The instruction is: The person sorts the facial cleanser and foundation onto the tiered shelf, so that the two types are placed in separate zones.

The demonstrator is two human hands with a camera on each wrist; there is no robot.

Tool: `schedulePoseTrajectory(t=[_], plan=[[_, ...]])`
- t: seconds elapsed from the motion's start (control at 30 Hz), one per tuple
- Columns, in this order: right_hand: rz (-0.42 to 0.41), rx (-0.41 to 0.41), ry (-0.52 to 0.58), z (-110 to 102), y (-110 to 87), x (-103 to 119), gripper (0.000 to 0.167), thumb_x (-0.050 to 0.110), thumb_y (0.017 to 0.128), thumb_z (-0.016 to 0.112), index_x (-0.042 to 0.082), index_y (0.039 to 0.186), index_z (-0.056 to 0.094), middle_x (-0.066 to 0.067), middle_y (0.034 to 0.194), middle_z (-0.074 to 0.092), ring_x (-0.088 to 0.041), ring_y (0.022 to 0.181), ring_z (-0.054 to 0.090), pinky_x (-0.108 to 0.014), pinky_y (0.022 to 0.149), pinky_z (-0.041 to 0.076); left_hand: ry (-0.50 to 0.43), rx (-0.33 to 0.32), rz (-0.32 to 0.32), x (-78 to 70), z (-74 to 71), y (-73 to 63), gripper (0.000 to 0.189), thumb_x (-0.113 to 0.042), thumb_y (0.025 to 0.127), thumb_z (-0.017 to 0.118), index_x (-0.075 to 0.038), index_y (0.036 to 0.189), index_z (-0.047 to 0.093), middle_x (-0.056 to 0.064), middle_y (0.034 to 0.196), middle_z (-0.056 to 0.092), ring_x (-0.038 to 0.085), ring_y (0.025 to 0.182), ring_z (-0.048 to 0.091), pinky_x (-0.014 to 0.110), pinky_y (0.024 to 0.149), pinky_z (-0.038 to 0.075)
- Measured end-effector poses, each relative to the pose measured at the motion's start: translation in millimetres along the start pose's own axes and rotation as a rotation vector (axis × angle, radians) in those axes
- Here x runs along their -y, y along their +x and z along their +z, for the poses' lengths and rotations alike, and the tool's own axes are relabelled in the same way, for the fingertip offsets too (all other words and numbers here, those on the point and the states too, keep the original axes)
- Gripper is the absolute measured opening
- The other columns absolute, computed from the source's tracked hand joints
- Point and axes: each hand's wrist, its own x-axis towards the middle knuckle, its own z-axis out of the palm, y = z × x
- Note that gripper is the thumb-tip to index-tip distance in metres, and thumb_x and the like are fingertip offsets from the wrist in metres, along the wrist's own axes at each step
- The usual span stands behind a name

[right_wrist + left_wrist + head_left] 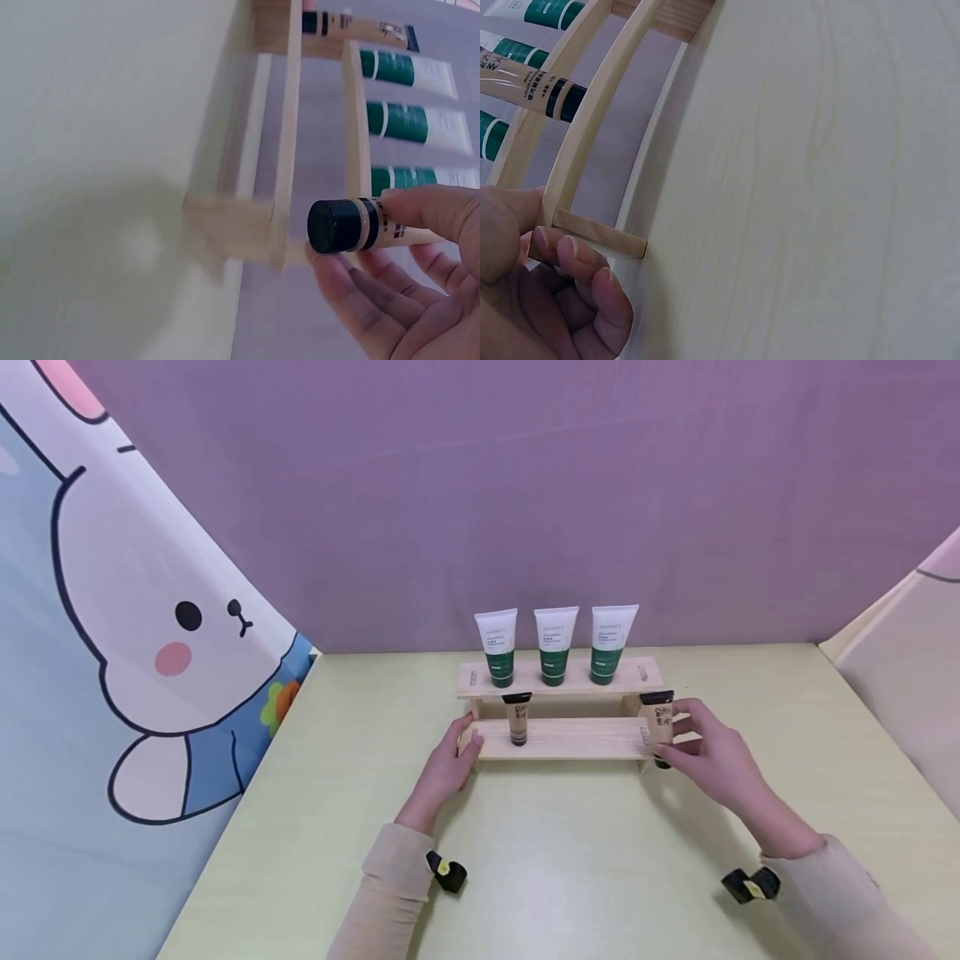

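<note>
A two-tier wooden rack [570, 740] stands on the table. My left hand [446, 763] grips its left end, thumb on the lower shelf; the left wrist view shows the fingers curled at the rack's side leg [600, 234]. With thumb and fingers, my right hand [708, 756] holds a beige tube [660, 727] with its black cap [334, 226] down, just off the rack's right end. A second beige tube [518, 720] stands on the lower shelf towards the left. Three white-and-green tubes [553, 647] stand cap-down in a row on the upper shelf.
The rack stands on a pale wood-grain table [562, 868] near a purple backdrop [525, 510]. A cloth panel with a cartoon rabbit [150, 693] borders the left side, and another pale panel [907, 668] the right. Black devices [450, 872] sit at both wrists.
</note>
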Motion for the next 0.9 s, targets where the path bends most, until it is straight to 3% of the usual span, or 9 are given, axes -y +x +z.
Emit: schedulePoseTrajectory(t=[0.17, 0.37, 0.53, 0.67, 0.9], plan=[[-0.035, 0.027, 0.106, 22.8, 22.4, 12.5, 0.043, 0.001, 0.088, 0.07, 0.0, 0.123, 0.045, -0.024, 0.107, 0.061, -0.04, 0.09, 0.068, -0.035, 0.071, 0.058, -0.002, -0.007, -0.009, 0.5, -1.7, 1.6, 0.053, -0.045, 0.101, 0.048, -0.039, 0.151, 0.031, 0.001, 0.064, 0.044, 0.013, 0.045, 0.042, 0.027, 0.045, 0.04], [-0.077, 0.049, 0.138, 52.2, 44.2, 20.6, 0.042, 0.0, 0.088, 0.069, 0.001, 0.126, 0.05, -0.023, 0.107, 0.063, -0.039, 0.093, 0.067, -0.042, 0.077, 0.057, -0.022, 0.005, -0.044, 2.6, -1.1, 2.7, 0.054, -0.048, 0.1, 0.048, -0.043, 0.15, 0.029, 0.002, 0.067, 0.045, 0.013, 0.046, 0.042, 0.027, 0.047, 0.041], [-0.061, 0.035, 0.141, 66.0, 47.0, 20.3, 0.034, 0.0, 0.088, 0.069, -0.001, 0.116, 0.051, -0.024, 0.108, 0.063, -0.04, 0.096, 0.067, -0.045, 0.081, 0.055, -0.025, 0.014, -0.054, 3.2, 0.4, 0.5, 0.055, -0.048, 0.1, 0.048, -0.042, 0.151, 0.028, 0.002, 0.068, 0.046, 0.013, 0.046, 0.042, 0.028, 0.047, 0.042], [-0.015, 0.039, 0.13, 70.2, 45.4, 16.3, 0.038, 0.001, 0.088, 0.07, 0.002, 0.12, 0.05, -0.023, 0.114, 0.062, -0.039, 0.1, 0.065, -0.045, 0.084, 0.054, -0.017, 0.005, -0.058, 1.5, -0.3, -1.6, 0.055, -0.047, 0.1, 0.048, -0.041, 0.151, 0.028, 0.004, 0.07, 0.048, 0.013, 0.046, 0.043, 0.028, 0.047, 0.042], [-0.034, 0.05, 0.17, 74.8, 41.8, 14.0, 0.036, 0.002, 0.087, 0.071, 0.001, 0.118, 0.052, -0.022, 0.113, 0.063, -0.039, 0.102, 0.065, -0.039, 0.082, 0.055, -0.007, -0.01, -0.039, 2.4, -3.0, -5.1, 0.054, -0.045, 0.101, 0.048, -0.04, 0.151, 0.028, 0.003, 0.067, 0.046, 0.014, 0.046, 0.043, 0.029, 0.047, 0.042]])
